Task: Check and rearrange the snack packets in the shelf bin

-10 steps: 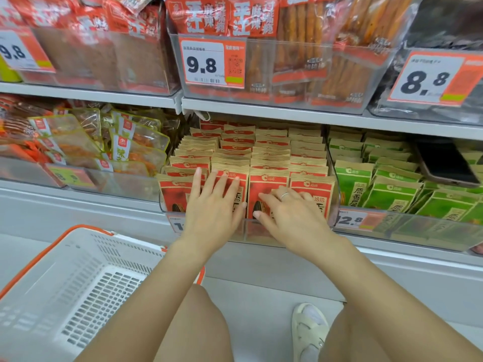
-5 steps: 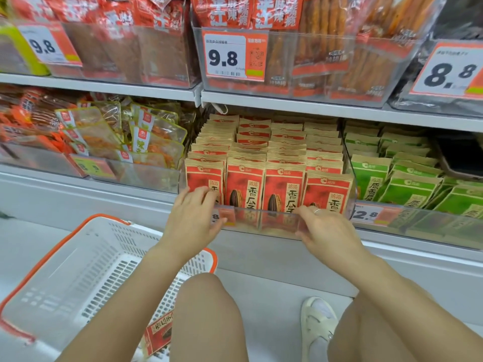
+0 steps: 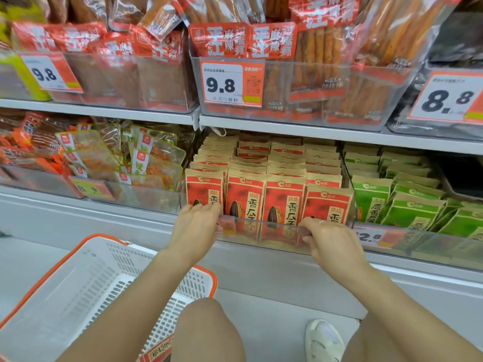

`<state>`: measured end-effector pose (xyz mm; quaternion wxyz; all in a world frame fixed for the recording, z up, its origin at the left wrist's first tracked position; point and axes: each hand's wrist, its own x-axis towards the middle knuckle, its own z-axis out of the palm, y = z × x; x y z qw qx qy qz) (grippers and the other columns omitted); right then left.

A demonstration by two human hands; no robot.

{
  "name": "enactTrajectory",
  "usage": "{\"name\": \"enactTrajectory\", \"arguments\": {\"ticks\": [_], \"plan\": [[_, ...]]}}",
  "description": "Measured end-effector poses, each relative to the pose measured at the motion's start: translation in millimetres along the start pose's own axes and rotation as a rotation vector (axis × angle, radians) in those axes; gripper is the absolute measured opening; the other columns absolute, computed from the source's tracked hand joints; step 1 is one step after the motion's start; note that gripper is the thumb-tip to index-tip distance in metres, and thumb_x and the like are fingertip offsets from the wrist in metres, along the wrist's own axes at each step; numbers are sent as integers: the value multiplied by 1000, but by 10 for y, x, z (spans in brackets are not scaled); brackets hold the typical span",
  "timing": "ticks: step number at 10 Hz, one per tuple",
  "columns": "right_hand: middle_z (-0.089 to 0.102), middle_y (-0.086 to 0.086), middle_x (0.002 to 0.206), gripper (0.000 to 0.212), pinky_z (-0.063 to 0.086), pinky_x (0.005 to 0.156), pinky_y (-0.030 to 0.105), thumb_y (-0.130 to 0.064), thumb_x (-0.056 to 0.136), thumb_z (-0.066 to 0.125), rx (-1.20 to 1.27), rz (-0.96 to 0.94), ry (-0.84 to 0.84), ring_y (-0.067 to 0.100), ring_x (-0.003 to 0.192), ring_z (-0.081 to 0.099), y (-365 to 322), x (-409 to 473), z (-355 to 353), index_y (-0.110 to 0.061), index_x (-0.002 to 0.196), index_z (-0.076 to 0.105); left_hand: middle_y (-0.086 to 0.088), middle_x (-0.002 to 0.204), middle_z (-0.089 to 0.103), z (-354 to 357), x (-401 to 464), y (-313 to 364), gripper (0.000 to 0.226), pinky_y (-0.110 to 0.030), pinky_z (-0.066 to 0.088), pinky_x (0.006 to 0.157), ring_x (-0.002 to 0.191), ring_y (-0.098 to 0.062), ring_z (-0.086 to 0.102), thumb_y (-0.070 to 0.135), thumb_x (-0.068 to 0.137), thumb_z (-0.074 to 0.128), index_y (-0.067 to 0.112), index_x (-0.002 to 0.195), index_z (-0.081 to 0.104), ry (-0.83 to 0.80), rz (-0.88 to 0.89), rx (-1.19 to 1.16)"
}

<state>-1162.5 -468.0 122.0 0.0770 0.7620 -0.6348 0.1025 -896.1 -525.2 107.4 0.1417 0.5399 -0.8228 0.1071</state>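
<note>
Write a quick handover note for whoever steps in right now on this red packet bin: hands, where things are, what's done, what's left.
Left hand: fingers curled over the clear bin's front edge, at its left end.
Right hand: grips the same edge at the right.
Red packets: upright in four rows inside the bin, front faces showing. Green packets sit in the next bin to the right.
Basket: on the floor, left.
Done: rows look tidy.
Left: probably seat the bin on the shelf.

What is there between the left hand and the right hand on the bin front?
In the head view, the clear bin rim spans between the left hand and right hand, with two red packets upright behind it.
</note>
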Motion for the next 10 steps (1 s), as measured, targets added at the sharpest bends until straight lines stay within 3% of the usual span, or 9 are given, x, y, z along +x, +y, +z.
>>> {"name": "enactTrajectory", "arguments": {"ticks": [1, 2, 3, 6, 7, 8, 9, 10], "plan": [[70, -4, 93, 22, 36, 59, 27, -20, 89, 63, -14, 17, -16, 20, 84, 67, 38, 189, -90, -23, 110, 61, -2, 60, 63, -16, 221, -41, 38, -28, 30, 59, 57, -26, 61, 11, 60, 91, 16, 73, 55, -1, 6, 35], [67, -6, 104, 23, 34, 63, 26, -22, 96, 51, 1, 46, -17, 18, 94, 63, 81, 335, -61, -26, 119, 55, -4, 94, 69, -25, 436, -37, 12, -33, 35, 78, 94, -27, 63, 20, 92, 65, 15, 100, 56, -100, -18, 88], [67, -6, 102, 22, 34, 63, 25, -21, 97, 49, 3, 66, -12, 19, 92, 63, 112, 425, -4, -25, 117, 56, -5, 103, 69, 34, 556, -38, 13, -32, 34, 83, 102, -27, 60, 22, 97, 59, 14, 106, 55, -141, -47, 104], [68, -3, 98, 25, 39, 64, 27, -19, 96, 52, 20, 31, -11, 21, 87, 65, 140, 396, 187, -24, 120, 57, -7, 86, 69, 209, 483, -81, 15, -36, 39, 74, 85, -31, 64, 15, 85, 72, 10, 95, 61, -60, -10, 56], [69, 1, 84, 19, 46, 59, 29, -14, 89, 62, 21, 24, 11, 25, 74, 65, 106, 337, 269, -17, 107, 64, -4, 61, 63, 309, 411, -122, 39, -30, 44, 55, 56, -27, 61, 11, 53, 94, 11, 74, 61, 14, 41, 74], [63, 3, 60, 33, 45, 44, 28, -1, 57, 86, 3, 7, 123, 26, 50, 59, 153, 335, 363, -11, 84, 69, -4, 62, 61, 400, 350, -72, 45, -30, 47, 54, 55, -28, 60, 9, 46, 96, 11, 75, 61, 81, 54, 77], [65, 4, 67, 47, 49, 50, 30, -5, 48, 91, -35, -58, 95, 26, 58, 60, 84, 286, 364, -8, 90, 72, -8, 80, 65, 327, 306, -24, 46, -38, 52, 69, 75, -31, 63, 2, 51, 90, 8, 89, 66, 159, -60, 38], [68, 8, 86, 48, 52, 64, 36, -17, 66, 85, 65, -35, 202, 30, 75, 64, 65, 197, 230, -8, 110, 68, -13, 110, 64, 418, -60, 446, 52, -43, 46, 91, 103, -33, 58, 3, 67, 78, 5, 117, 62, 292, -199, -206]]}}
